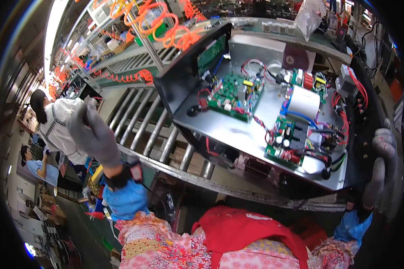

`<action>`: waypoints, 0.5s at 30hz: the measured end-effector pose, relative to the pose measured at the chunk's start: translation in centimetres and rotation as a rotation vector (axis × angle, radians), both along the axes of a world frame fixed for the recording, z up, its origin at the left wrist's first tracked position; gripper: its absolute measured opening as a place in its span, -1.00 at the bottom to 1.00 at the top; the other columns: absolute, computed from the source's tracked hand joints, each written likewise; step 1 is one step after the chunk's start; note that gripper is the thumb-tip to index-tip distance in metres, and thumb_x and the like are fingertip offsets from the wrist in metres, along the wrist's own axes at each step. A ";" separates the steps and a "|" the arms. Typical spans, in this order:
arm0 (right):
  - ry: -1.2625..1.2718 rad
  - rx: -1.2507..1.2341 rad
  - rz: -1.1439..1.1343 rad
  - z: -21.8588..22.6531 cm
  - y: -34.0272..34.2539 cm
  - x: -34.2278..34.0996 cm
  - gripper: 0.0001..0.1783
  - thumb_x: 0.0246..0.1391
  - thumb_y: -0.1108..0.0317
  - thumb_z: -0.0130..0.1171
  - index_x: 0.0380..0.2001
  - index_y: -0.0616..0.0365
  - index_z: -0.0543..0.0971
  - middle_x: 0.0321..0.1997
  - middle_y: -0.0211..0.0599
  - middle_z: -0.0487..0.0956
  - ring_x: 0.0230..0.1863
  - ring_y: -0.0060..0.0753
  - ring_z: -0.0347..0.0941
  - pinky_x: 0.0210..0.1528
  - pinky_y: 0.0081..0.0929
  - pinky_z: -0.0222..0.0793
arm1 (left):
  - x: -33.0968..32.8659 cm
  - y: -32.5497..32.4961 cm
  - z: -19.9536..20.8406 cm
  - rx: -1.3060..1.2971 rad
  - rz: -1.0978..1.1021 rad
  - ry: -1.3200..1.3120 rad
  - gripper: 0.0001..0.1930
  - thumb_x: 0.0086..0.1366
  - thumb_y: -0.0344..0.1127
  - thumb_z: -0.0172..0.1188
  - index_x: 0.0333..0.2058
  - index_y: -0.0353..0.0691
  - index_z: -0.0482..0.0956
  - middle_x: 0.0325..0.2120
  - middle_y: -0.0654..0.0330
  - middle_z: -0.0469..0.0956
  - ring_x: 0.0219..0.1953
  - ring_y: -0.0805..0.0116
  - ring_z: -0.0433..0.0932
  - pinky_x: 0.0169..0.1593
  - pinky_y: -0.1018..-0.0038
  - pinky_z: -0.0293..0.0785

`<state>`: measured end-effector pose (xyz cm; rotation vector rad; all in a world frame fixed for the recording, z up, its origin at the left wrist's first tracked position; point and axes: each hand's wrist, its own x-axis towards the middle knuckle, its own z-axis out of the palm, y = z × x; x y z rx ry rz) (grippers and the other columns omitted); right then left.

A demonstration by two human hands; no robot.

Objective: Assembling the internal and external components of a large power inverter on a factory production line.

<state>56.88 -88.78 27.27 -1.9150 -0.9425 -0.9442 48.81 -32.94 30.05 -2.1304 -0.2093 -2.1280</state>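
Note:
A black metal equipment case [182, 101] with its top off sits at an angle on the roller conveyor. Inside its silvery tray are a green circuit board [235, 96], a second board [285, 139] nearer me, a white cylinder [304, 102] and bundles of coloured wires. My left hand [94, 136], in a grey glove, is raised left of the case, away from it, fingers stretched and thumb apart. At the far right my right hand [381, 154], also gloved, is at the case's black side panel with fingers bent around its edge; their tips are partly lost in the dark rim.
Metal rollers [150, 136] run left of the case. Orange coiled hoses [161, 27] hang above the line. A person in white [65, 127] stands at the left, and another person in light blue [42, 168] is beyond. A clear plastic bag [309, 18] is at the back.

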 end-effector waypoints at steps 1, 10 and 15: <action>0.020 0.041 -0.071 0.0 -0.1 -0.2 -0.65 0.03 0.35 -0.11 -0.16 0.31 0.49 -0.05 -0.04 0.48 0.08 -0.03 0.35 0.35 -0.02 0.05 | 0.0 2.9 -0.9 -0.060 0.048 0.158 -0.77 0.29 -0.41 0.15 -0.11 -0.37 0.53 -0.24 -0.05 0.56 -0.31 0.08 0.55 -0.15 0.29 0.48; 0.196 0.171 -0.141 -1.2 1.0 -2.4 -0.39 0.18 0.33 -0.11 0.30 0.29 0.23 0.39 -0.04 0.22 0.41 -0.15 0.11 0.42 -0.25 -0.01 | 0.4 3.4 -19.2 -0.904 -0.479 1.261 -0.49 0.13 -0.02 0.28 -0.10 -0.34 0.58 -0.27 -0.11 0.63 -0.16 0.02 0.62 -0.06 0.27 0.51; 0.219 0.125 -0.193 -1.4 1.2 -3.9 -0.33 0.16 0.40 -0.06 0.34 0.27 0.14 0.43 -0.10 0.16 0.41 -0.20 0.10 0.41 -0.26 0.00 | 3.1 -2.8 -21.1 -0.757 -0.705 1.181 -0.56 0.21 -0.07 0.22 -0.12 -0.35 0.58 -0.31 -0.05 0.64 -0.21 0.11 0.63 -0.12 0.30 0.51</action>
